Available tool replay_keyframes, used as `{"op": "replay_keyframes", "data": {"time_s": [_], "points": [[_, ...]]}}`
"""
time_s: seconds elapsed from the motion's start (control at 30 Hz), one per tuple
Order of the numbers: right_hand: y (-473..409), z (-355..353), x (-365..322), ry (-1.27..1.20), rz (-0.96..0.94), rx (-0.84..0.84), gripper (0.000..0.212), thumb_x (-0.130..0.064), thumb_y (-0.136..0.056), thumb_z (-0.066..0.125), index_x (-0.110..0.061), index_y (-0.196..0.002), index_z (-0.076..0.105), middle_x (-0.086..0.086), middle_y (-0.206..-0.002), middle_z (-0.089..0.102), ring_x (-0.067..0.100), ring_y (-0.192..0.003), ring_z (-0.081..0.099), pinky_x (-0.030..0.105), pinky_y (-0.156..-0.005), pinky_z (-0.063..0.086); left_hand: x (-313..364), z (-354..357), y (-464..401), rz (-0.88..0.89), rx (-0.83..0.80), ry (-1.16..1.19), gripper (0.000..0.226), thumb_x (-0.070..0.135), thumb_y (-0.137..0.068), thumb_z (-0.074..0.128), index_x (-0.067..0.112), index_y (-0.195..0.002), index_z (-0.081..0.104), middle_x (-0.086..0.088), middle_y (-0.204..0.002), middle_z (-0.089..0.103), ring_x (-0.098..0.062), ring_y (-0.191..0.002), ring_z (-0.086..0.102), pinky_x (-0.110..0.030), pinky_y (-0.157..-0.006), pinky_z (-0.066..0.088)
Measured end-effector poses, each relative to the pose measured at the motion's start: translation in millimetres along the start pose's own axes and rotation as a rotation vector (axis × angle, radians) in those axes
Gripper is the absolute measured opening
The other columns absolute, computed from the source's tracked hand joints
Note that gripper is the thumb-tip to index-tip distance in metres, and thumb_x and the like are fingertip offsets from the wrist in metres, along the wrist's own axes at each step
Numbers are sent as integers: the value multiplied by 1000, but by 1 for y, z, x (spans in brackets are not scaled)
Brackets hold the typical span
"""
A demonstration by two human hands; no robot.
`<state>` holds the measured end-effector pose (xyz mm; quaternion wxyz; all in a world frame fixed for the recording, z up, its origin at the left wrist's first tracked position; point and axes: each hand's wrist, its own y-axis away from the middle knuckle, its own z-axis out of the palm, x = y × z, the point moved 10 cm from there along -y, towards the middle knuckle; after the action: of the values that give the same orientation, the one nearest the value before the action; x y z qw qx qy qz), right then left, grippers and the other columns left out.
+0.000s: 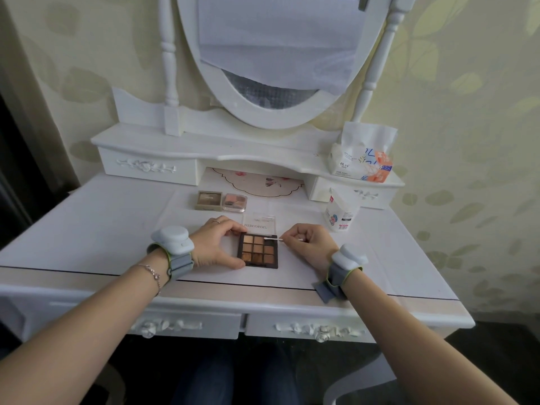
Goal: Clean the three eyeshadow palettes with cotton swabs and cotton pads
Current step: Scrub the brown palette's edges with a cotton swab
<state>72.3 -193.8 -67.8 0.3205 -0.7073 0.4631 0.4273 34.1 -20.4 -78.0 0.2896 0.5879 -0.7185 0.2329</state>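
Right now the nine-pan palette (259, 250) lies open on the white counter (111, 229), its clear lid (259, 224) folded flat away from the person. The left hand (217, 244) grips the palette's left edge, thumb at the near corner and fingers curled over the far one. The right hand (309, 241) pinches a cotton swab (273, 239), whose tip hovers at the top-right pan, on or just above it; contact is hard to call from up here.

Risks? Pressing too hard looks like the big one: the powder could crumble or smear into the neighbouring shade. If the bracing grip slackens, the palette might skid across the smooth surface. A loaded tip dragged over the dividers would likely spread colour, not lift it.

Two more palettes, a beige one (208, 200) and a pink one (234, 202), sit closed just beyond, side by side, apparently waiting. The swab pack (341, 213) stands near the right hand, close enough that a wide elbow could tip it. A tissue pack (362, 159) rests on the raised shelf (204, 147).
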Motion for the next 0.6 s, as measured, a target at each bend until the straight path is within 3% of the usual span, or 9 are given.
{"op": "replay_keyframes", "data": {"time_s": [0.17,0.33,0.5,0.6], "points": [[3,6,0,-14,23,-88,23,-3,-86,61,-16,-67,65,-12,-44,37,0,-41,25,13,-42,20,1,0,0,1,-5,-7,96,63,-35,60,26,-124,49,8,-114,43,-9,-113,39,-17,-93,30],[7,5,-1,-30,22,-63,19,-7,-88,61,-15,-71,65,-14,-40,42,0,-40,28,13,-44,21,0,-1,1,-2,2,-9,98,63,-35,59,25,-124,49,9,-114,42,-8,-112,38,-16,-92,29],[11,12,-3,0,39,-158,24,-5,-85,63,-17,-65,66,-9,-46,35,2,-43,24,13,-44,21,1,-1,1,2,2,-24,99,64,-35,58,25,-125,49,8,-114,42,-8,-111,38,-17,-92,29],[13,10,-3,-46,33,-127,20,-4,-86,62,-13,-68,67,-6,-48,36,1,-42,25,11,-44,23,1,-1,2,-3,-1,-29,100,64,-35,58,25,-126,48,8,-114,41,-8,-112,37,-20,-96,31]]}}
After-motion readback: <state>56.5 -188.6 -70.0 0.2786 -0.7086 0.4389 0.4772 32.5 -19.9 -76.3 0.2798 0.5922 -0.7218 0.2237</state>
